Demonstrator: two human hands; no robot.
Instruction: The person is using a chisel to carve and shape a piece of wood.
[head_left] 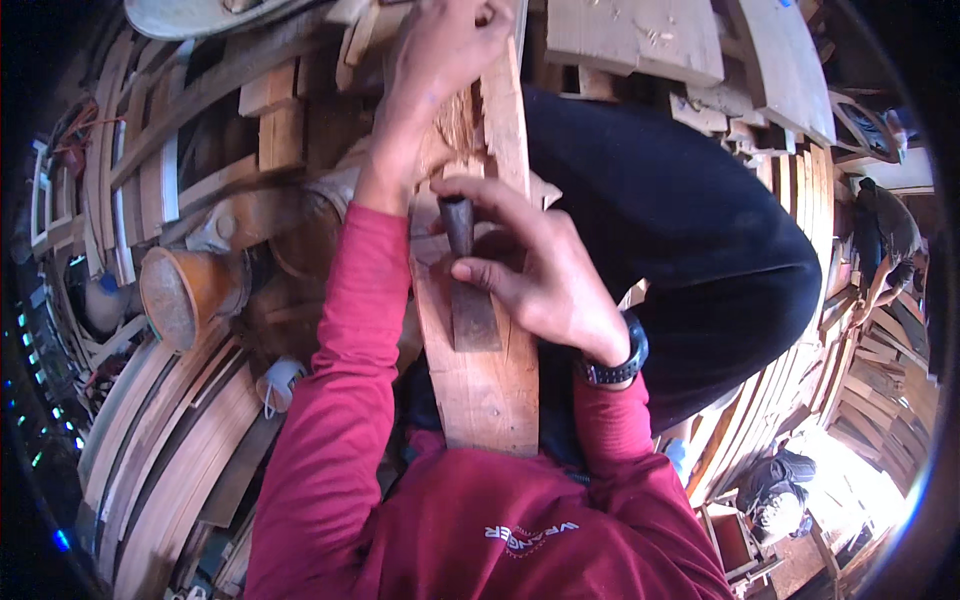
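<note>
A thick wooden board [490, 405] runs from my torso toward the far edge, with a rough, splintered hollow [460, 125] in its upper part. My right hand [545, 265], with a dark watch on its wrist, curves its thumb and fingers around a chisel [474, 322]. This chisel has a flat, broad metal blade and a dark, hollow socket end; its blade lies along the board's face. Farther up, my left hand [450, 45] is by the board's far part with its fingers curled. The top of the picture cuts it off, so what it grips is hidden.
My bent leg in black trousers [680, 250] lies right of the board. Wood planks [190, 440] are stacked at left, near an orange bucket [185, 290] and a white cup [280, 385]. More planks [640, 35] lie ahead. Another person [890, 235] bends at far right.
</note>
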